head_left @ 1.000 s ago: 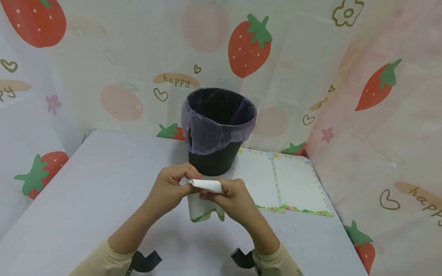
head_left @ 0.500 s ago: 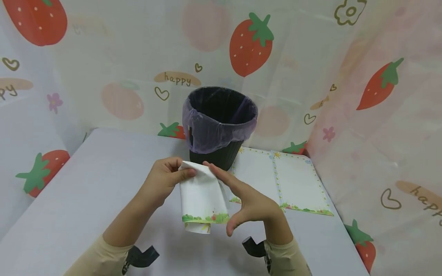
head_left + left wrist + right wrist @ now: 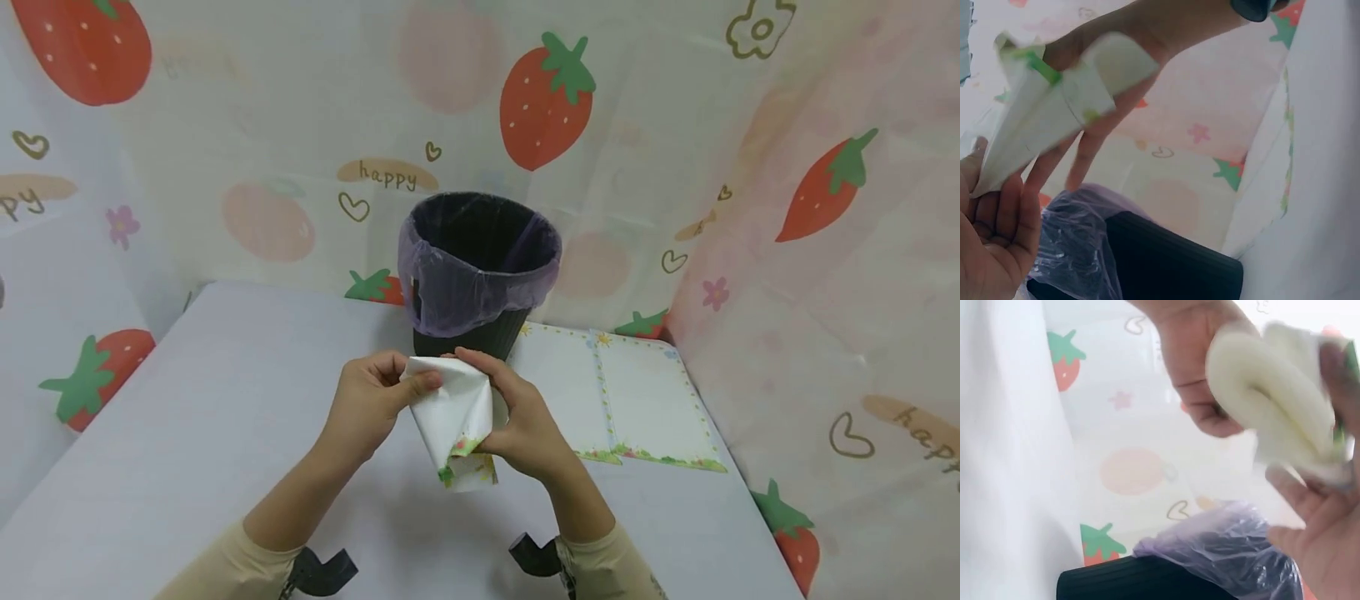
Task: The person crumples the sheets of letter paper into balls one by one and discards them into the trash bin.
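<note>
A sheet of white paper point(image 3: 453, 408) with a green garden border along its edge is held up in front of the bin, rolled and bent over. My left hand point(image 3: 363, 404) pinches its upper left corner between thumb and fingers. From the right side my right hand point(image 3: 525, 429) holds it, thumb at the lower edge and fingers behind. In the left wrist view the paper point(image 3: 1041, 119) tapers to a point at the left fingertips. The right wrist view shows the paper point(image 3: 1266, 394) as a blurred, loose roll with a hollow fold.
Behind the hands stands a black bin point(image 3: 480, 333) lined with a purple plastic bag point(image 3: 465, 296). To its right, bordered white sheets point(image 3: 652, 400) lie flat on the white table point(image 3: 247, 375). Strawberry-printed curtains point(image 3: 300, 108) surround the table.
The right hand has moved from pinching the paper, through spreading off it, back onto its right side. The paper has gone from edge-on to upright, and its lower border is now bent inward.
</note>
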A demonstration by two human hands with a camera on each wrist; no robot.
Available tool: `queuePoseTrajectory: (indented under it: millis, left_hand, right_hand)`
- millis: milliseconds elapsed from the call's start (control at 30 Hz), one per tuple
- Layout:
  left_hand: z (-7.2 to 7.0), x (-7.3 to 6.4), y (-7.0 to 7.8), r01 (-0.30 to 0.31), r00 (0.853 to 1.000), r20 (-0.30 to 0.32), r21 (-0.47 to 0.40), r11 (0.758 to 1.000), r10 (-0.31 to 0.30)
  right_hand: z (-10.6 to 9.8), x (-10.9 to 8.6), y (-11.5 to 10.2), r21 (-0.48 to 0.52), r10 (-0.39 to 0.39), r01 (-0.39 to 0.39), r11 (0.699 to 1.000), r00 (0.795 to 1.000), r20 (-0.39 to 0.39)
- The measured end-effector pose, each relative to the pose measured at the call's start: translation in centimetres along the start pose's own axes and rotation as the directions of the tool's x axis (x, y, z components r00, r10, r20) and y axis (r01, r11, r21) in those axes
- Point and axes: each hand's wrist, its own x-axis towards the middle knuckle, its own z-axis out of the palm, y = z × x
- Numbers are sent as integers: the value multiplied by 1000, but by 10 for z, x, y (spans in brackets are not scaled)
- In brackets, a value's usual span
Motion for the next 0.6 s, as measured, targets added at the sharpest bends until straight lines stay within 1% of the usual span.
queuePoseTrajectory:
  millis: [67, 133, 200, 267, 333, 400, 467, 500, 533, 600]
  left_hand:
    - [4, -3, -1, -30, 1000, 0, 28, 999, 30]
    - [6, -4, -2, -77, 997, 24, 67, 995, 75]
    - [7, -4, -2, -126, 990, 70, 88, 988, 120]
    - [6, -4, -1, -187, 976, 134, 121, 975, 171]
    - [5, -5, 1, -240, 956, 210, 160, 958, 204]
    - [3, -4, 2, -284, 934, 283, 219, 934, 218]
    - [2, -3, 3, -328, 909, 353, 275, 904, 223]
    - [1, -2, 4, -348, 895, 386, 292, 891, 223]
    - [0, -2, 4, -365, 883, 414, 303, 880, 223]
    - [-2, 0, 5, -393, 860, 456, 304, 868, 230]
  right_hand:
    - [3, -1, 0, -13, 50, -51, 999, 996, -70]
    - [5, -1, -1, -2, 111, -113, 994, 985, -132]
    - [6, 0, 0, 21, 181, -181, 983, 964, -196]
    - [7, 2, 0, 65, 254, -246, 967, 933, -253]
    - [7, 4, 1, 109, 315, -296, 949, 899, -304]
    - [7, 5, 2, 162, 360, -323, 932, 871, -334]
    - [7, 5, 3, 218, 391, -332, 918, 853, -346]
    - [7, 5, 3, 242, 401, -332, 912, 847, -348]
    - [7, 5, 3, 260, 409, -332, 907, 843, -350]
    - [7, 5, 4, 296, 428, -335, 895, 833, -350]
